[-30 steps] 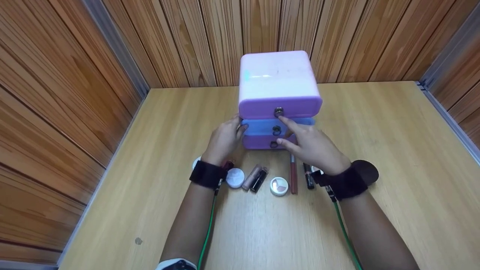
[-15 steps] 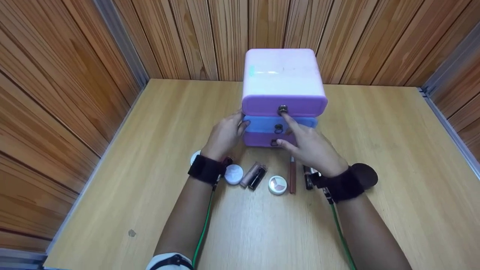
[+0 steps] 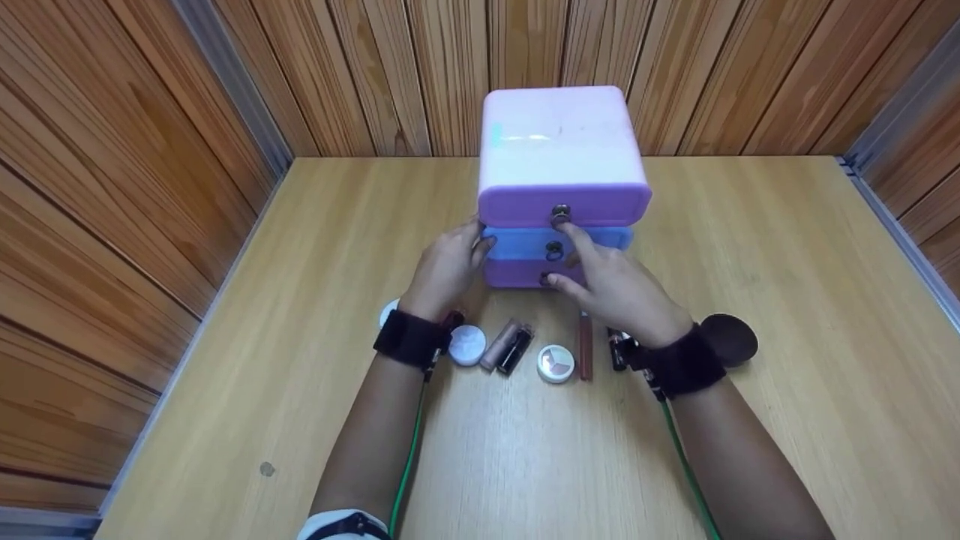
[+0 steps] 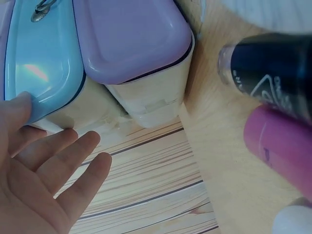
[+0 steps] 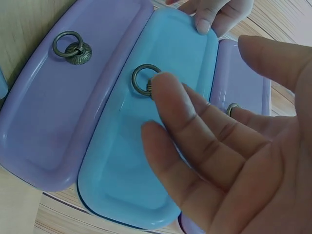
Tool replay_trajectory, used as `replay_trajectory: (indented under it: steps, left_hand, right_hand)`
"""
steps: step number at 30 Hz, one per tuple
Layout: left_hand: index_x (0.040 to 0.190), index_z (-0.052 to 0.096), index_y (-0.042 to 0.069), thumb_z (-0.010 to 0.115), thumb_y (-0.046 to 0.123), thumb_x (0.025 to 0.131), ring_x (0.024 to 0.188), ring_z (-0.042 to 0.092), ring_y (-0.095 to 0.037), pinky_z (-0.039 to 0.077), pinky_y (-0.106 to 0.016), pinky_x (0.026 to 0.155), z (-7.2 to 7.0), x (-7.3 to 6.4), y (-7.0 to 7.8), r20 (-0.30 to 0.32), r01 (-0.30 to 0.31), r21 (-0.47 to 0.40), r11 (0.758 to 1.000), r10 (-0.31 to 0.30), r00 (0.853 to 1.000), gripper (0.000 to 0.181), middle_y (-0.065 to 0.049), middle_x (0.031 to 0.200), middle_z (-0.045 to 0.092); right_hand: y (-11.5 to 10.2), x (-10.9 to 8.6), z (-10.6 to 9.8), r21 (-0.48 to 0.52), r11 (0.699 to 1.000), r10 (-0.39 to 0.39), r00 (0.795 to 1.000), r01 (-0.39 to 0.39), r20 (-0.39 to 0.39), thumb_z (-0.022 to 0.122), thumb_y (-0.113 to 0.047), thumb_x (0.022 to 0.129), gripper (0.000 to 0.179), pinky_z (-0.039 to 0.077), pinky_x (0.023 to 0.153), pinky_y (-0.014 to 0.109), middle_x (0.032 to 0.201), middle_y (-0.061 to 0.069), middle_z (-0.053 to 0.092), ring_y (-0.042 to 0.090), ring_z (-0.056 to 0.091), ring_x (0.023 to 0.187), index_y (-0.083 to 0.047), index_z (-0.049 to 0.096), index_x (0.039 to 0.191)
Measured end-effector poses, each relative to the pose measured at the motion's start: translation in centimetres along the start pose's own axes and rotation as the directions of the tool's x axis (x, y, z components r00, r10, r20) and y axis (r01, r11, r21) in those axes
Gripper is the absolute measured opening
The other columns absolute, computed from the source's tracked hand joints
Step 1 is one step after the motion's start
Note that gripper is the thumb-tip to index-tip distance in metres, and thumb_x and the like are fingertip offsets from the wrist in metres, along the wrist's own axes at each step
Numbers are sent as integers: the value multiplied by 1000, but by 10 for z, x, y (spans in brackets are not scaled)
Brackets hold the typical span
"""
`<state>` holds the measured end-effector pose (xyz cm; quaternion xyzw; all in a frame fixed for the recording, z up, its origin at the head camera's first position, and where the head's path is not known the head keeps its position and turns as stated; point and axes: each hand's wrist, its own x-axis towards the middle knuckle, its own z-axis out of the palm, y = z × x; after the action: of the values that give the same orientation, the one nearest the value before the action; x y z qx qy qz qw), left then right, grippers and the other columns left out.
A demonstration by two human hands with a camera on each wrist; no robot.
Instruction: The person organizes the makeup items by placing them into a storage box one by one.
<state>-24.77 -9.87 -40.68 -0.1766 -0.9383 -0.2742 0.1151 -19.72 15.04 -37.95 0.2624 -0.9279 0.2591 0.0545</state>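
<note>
Smooth, glossy plastic drawer fronts [image 5: 126, 161] carry dull, ribbed metal ring pulls [image 5: 80, 53] amid a smooth wood-grain tabletop [image 3: 750, 262], grooved wood-look panels [image 3: 525, 45] and matt, cloth-like wristbands [image 3: 407, 337].

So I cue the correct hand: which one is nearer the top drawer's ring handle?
Right. The right hand has a finger at the ring handle; the left hand is farther left, at the end of the blue drawer.

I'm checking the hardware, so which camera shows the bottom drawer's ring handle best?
The right wrist view: the ring handle shows whole and large. Head shows it small, beside the right hand; left wrist shows the bottom drawer, not its handle.
</note>
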Motion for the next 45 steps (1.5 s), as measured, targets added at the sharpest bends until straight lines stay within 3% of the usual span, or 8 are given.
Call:
replay_trajectory:
  steps: [9, 20, 31, 38, 45]
  left_hand:
    - [137, 56, 12, 51, 24, 103, 119, 57, -22, 46, -36, 97, 0, 0, 1, -34, -14, 54, 998, 16, 999, 37, -8, 129, 62]
    - [124, 65, 12, 49, 15, 103, 110, 62, -24, 50, -37, 91, 2, -2, -3, -44, -27, 33, 999, 28, 999, 27, -7, 119, 66]
    - [132, 61, 15, 51, 12, 102, 113, 60, -19, 47, -33, 94, 3, -2, -4, -64, -91, 26, 995, 93, 994, 32, -4, 125, 64]
    - [134, 60, 17, 53, 8, 98, 116, 58, -18, 49, -36, 91, 2, -4, -4, -40, -72, 13, 997, 72, 997, 37, 0, 130, 62]
    - [135, 59, 17, 58, 8, 96, 116, 58, -18, 48, -33, 93, 1, -2, -5, -41, -91, -2, 996, 90, 995, 40, -1, 132, 60]
  right_hand:
    - [-8, -1, -6, 24, 996, -85, 994, 86, -62, 63, -30, 96, 38, 55, 71, 41, 110, 12, 65, 23, 66, 94, -8, 47, 122]
    - [-17, -8, -13, -46, 986, -167, 982, 163, -93, 64, -20, 96, 18, 53, 67, 35, 93, 4, 67, 16, 64, 78, -8, 58, 107]
    - [-32, -23, -19, -118, 961, -262, 959, 250, -105, 64, -16, 95, 7, 49, 59, 32, 84, 0, 67, 14, 59, 67, -9, 62, 97]
    - [-39, -28, -22, -115, 950, -300, 950, 290, -85, 65, -11, 94, 7, 48, 55, 30, 77, -1, 63, 13, 57, 62, -8, 59, 92]
    - [-41, -29, -24, -128, 946, -307, 950, 298, -59, 65, -11, 93, 12, 44, 52, 29, 70, -3, 56, 12, 52, 58, -9, 55, 87]
